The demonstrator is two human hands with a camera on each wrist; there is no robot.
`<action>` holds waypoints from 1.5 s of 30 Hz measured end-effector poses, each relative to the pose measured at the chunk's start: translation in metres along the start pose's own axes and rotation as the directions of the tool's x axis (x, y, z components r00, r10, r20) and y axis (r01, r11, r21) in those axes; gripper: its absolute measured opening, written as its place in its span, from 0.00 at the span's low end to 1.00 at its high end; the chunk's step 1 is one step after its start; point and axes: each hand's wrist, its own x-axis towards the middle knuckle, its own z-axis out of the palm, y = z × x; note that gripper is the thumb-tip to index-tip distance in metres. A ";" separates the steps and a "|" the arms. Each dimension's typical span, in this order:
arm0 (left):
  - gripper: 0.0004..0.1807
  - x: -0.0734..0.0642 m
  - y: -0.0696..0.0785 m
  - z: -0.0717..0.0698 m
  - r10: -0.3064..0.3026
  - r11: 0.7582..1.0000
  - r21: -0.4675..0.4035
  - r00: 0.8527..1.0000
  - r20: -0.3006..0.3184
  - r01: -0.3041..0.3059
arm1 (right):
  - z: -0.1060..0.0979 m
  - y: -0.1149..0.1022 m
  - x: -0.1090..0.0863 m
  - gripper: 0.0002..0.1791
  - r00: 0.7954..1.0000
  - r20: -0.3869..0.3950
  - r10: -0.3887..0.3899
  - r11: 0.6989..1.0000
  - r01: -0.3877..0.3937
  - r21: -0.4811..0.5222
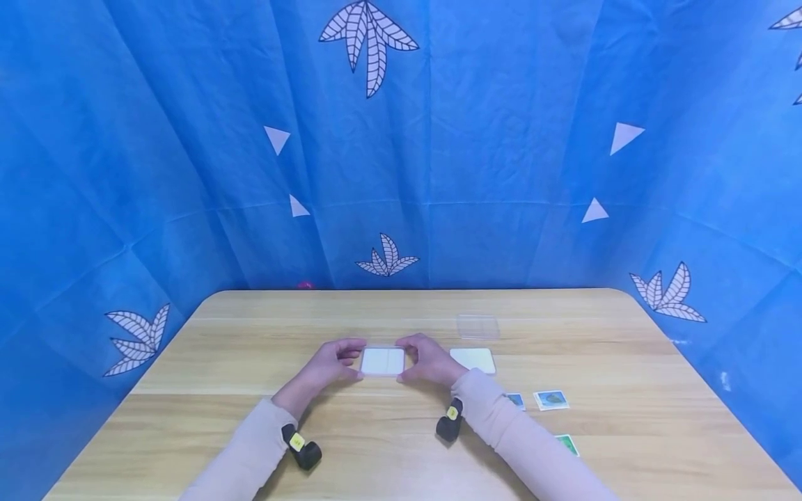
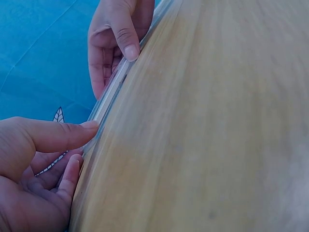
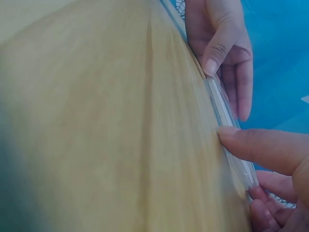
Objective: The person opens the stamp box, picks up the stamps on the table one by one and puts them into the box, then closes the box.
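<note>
1. The left hand [image 1: 334, 362] pinches the left end of a clear case [image 1: 382, 361], thumb on the near edge and fingers toward the far side.
2. The right hand [image 1: 429, 358] pinches the right end of the same case in the same way, so both hands are clamped on it, one at each end.
3. The case sits between the hands, near the middle of the wooden table [image 1: 250, 348]; something white shows through it, with a faint line down its face. Whether it touches the table or is held just above it, I cannot tell.
4. Just beside the right hand lies a pale block [image 1: 474, 359] with rounded corners, partly covered by the wrist.
5. Behind that block lies a clear plastic piece [image 1: 478, 326], flat on the table.
6. Near the right sleeve [image 1: 532, 442] are three small picture cards: a blue card [image 1: 552, 400] in full view, another blue one [image 1: 516, 400] and a green card [image 1: 567, 444], both partly hidden by the sleeve.
7. Blue cloth [image 1: 476, 139] with white leaves and triangles hangs behind the table.
</note>
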 end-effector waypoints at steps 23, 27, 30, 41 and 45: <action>0.36 0.001 -0.001 0.002 0.007 1.000 -0.007 1.000 -0.018 -0.007 | -0.001 0.001 0.000 0.32 1.000 -0.028 -0.011 1.000 0.011 -0.009; 0.36 0.000 0.000 0.002 0.011 1.000 -0.006 1.000 -0.006 -0.011 | -0.002 0.002 0.000 0.32 1.000 -0.022 -0.017 1.000 0.017 0.007; 0.36 0.000 0.000 0.001 0.015 1.000 0.001 1.000 -0.002 -0.015 | -0.002 0.003 0.001 0.33 1.000 -0.013 0.006 1.000 -0.006 0.020; 0.37 -0.001 0.000 0.001 0.021 1.000 -0.006 1.000 0.003 -0.021 | -0.004 0.004 0.001 0.34 1.000 0.007 -0.009 1.000 0.009 0.018; 0.37 -0.002 0.000 0.001 0.007 1.000 -0.001 1.000 0.006 -0.007 | -0.006 0.004 -0.001 0.35 1.000 0.018 -0.011 0.999 0.010 0.033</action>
